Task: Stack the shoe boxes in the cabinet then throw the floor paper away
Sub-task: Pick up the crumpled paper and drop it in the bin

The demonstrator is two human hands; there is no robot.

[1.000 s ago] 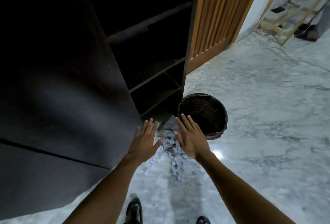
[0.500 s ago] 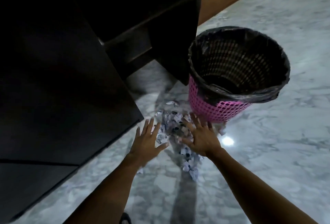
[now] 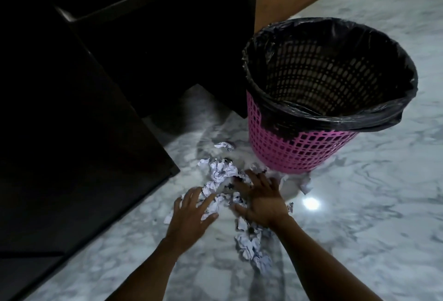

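I saw the paper (image 3: 221, 172) lying as a crumpled heap on the floor (image 3: 359, 216), just beside the foot of the bin (image 3: 299, 152) and near the cabinet (image 3: 107, 133). My left hand (image 3: 191, 214) was spread wide at the heap's left edge. My right hand (image 3: 262, 201) lay spread over its middle, gripping nothing. The cabinet's inside was too dark to read.

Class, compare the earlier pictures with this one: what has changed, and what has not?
The left hand and right hand have reached down to the crumpled paper, fingers spread; nothing is gripped yet. The pink bin and dark cabinet stayed put.
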